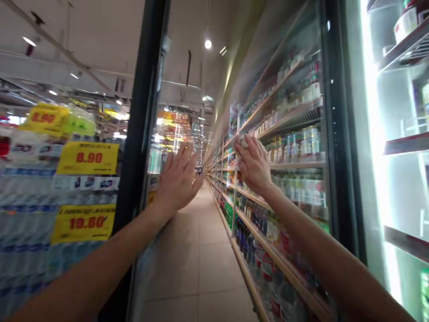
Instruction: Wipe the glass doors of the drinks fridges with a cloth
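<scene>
A glass cooler door (pixel 197 277) with a dark frame (pixel 139 103) stands before me, swung open. My left hand (pixel 179 179) lies flat against the glass at the left, fingers spread, with nothing in it. Higher up and to the right, my right hand (pixel 253 163) presses a small whitish cloth (pixel 243 142) to the pane. Only a bit of the cloth shows past the fingers; the rest is hidden under them.
To the right is the lit cooler interior (pixel 407 188) with its shelves (pixel 407 144). Stacked bottled water (pixel 25 228) with yellow price signs (pixel 89 158) stands at the left. Shelves of bottles and cans (pixel 295 147) and a tiled aisle show in the glass, reflected or seen through it.
</scene>
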Tool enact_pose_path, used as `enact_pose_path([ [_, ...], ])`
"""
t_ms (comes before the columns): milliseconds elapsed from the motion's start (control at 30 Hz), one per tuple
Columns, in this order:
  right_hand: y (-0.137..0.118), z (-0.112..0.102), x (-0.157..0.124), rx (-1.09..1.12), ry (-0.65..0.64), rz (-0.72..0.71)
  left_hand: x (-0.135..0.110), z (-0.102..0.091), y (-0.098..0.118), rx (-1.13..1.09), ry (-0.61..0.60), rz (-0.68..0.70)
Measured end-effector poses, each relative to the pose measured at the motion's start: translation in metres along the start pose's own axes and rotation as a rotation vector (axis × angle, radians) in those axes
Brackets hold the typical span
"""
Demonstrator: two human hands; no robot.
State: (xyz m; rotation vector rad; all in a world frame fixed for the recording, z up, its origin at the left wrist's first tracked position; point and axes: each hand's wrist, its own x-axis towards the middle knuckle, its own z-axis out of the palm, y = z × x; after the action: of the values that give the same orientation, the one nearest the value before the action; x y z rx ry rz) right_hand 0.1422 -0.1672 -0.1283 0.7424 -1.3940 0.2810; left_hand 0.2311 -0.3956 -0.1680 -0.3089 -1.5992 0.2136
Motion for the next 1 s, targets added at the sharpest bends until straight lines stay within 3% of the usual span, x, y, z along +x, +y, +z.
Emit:
enact_pose_path([
  [133,-0.018,-0.001,0.026,0.004,0.024,0.198,0.003,-0.008,-0.01,-0.094,-0.079,0.03],
  [200,-0.033,0.003,0.04,0.039,-0.002,0.194,0.002,-0.016,-0.02,-0.203,-0.069,0.024],
  [300,-0.087,0.012,0.033,0.123,-0.144,-0.11,-0.002,-0.03,-0.03,-0.395,0.061,-0.077],
  [400,-0.145,0.017,-0.014,0.174,-0.237,-0.431,-0.004,-0.042,-0.031,-0.563,0.183,-0.2],
  [467,-0.161,0.016,-0.044,0.205,-0.286,-0.638,-0.003,-0.048,-0.029,-0.648,0.197,-0.285],
  [533,-0.155,0.014,-0.052,0.219,-0.304,-0.757,-0.003,-0.051,-0.026,-0.691,0.159,-0.333],
  [567,-0.147,0.013,-0.046,0.207,-0.284,-0.715,-0.004,-0.052,-0.024,-0.694,0.135,-0.341],
  [700,-0.121,0.013,-0.006,0.099,-0.062,-0.12,-0.02,-0.047,-0.006,-0.603,0.134,-0.355],
  [733,-0.123,0.013,-0.008,0.088,-0.032,-0.061,-0.029,-0.044,0.001,-0.568,0.148,-0.361],
  [767,-0.127,0.012,-0.016,0.088,-0.025,-0.073,-0.039,-0.041,0.009,-0.528,0.155,-0.36],
  [900,-0.141,0.001,-0.086,0.118,-0.13,-0.352,-0.087,-0.033,0.038,-0.316,0.129,-0.33],
  [933,-0.138,-0.002,-0.098,0.107,-0.134,-0.335,-0.097,-0.033,0.044,-0.26,0.125,-0.318],
  [1000,-0.125,-0.008,-0.106,0.059,-0.062,-0.159,-0.113,-0.034,0.053,-0.158,0.126,-0.285],
])
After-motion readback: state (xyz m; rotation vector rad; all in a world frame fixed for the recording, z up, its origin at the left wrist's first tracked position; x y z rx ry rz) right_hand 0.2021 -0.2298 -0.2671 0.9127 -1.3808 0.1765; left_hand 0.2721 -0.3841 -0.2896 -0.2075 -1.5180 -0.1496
